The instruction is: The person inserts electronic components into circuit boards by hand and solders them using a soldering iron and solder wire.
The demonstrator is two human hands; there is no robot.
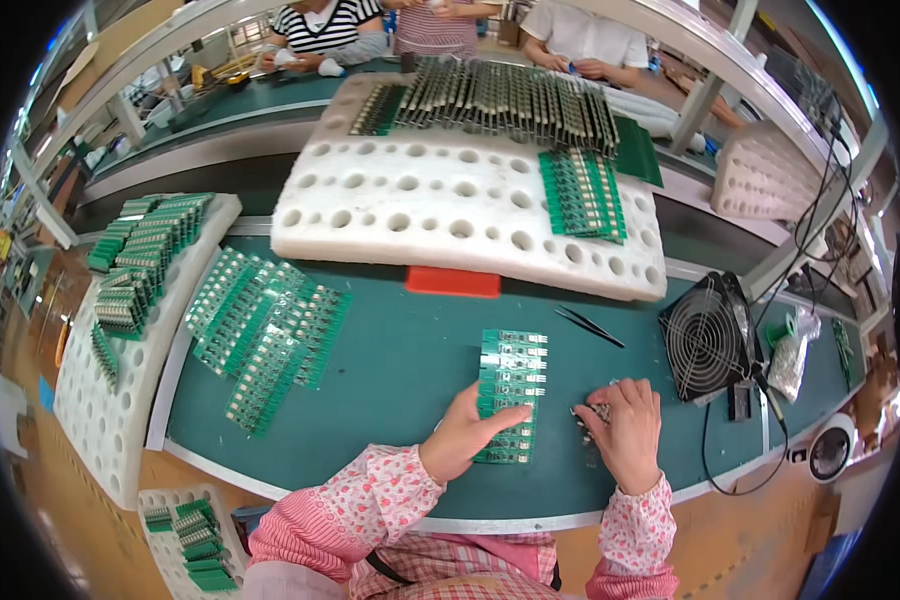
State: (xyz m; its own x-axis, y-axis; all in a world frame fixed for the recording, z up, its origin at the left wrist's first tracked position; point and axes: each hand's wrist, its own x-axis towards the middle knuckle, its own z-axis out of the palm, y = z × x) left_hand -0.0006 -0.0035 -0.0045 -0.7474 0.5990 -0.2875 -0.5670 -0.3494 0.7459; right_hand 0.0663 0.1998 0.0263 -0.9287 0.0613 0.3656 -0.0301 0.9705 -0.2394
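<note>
Circuit panel: the green circuit panel (510, 385) lies lengthwise away from the person, on or just above the tabletop (400, 350), between the two hands; whether its underside touches all along cannot be told.
Panel slip: the left hand (458, 437) grips only the near part, so a sideways push at the far end could swing the panel round; a thumb pressed on mounted components might also shift or bend them.
Small parts: the small parts (586, 428) lie loose under the right hand (625, 430); a careless sweep of the fingertips could scatter them, and similar-looking pieces could be picked up turned the wrong way or two at once.
Left hand: closed on the panel, thumb across its upper face, fingers at the left edge and partly hidden; the forearm slants in from the lower left.
Right hand: narrow, thumb and fingers bunched and pointing down at the parts; whether a piece is pinched cannot be told; the wrist is raised, the forearm almost upright in view.
</note>
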